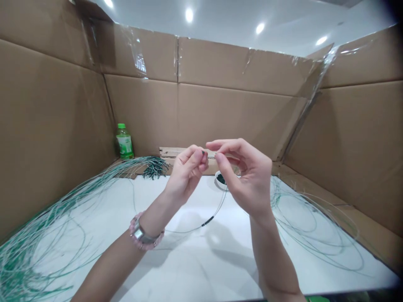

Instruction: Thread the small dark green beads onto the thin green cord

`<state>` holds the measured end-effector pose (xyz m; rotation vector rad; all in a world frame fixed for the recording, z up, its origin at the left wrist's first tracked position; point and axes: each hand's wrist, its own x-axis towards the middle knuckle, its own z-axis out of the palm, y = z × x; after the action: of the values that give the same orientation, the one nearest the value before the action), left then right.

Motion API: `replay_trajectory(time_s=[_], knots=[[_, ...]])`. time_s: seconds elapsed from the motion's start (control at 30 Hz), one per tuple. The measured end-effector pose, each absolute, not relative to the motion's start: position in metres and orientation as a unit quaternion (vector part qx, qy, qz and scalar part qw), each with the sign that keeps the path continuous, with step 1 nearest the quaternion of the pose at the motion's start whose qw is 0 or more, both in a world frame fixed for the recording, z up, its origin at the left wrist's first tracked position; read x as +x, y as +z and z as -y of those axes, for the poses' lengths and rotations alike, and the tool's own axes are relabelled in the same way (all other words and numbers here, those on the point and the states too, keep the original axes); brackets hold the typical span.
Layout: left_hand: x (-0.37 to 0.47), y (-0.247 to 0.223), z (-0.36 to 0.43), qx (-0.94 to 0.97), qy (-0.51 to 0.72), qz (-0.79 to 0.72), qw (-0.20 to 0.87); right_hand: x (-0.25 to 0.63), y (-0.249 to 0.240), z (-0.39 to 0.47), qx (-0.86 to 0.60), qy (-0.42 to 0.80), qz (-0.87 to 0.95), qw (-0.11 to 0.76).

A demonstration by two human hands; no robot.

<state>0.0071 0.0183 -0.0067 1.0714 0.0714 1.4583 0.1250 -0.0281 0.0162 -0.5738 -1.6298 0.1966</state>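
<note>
In the middle of the head view, my left hand [187, 167] pinches a small dark green piece [203, 152] between thumb and forefinger. Close to its right, my right hand [247, 172] is closed in a pinch on a thin pale wire; the wire's tip is too fine to make out. Below the hands hangs a loop of thin wire [185, 232] carrying a short row of dark beads [207, 221]. Behind my right hand stands a small white bowl [217, 183] of dark green pieces, partly hidden by the fingers.
Green and white wires [59, 205] spread along the left, ending in a dark beaded bundle [155, 167]. Loose coils of wire [315, 226] lie on the right of the white tabletop [176, 277]. A green bottle [124, 142] stands at the back left. Cardboard walls [236, 109] enclose the table.
</note>
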Motion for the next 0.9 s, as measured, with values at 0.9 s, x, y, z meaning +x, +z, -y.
replay_trajectory(time_s=[0.9], knots=[[-0.027,0.011,0.000,0.734,0.618,-0.069,0.272,0.131,0.017,0.050,-0.294,-0.059,0.775,0.557]])
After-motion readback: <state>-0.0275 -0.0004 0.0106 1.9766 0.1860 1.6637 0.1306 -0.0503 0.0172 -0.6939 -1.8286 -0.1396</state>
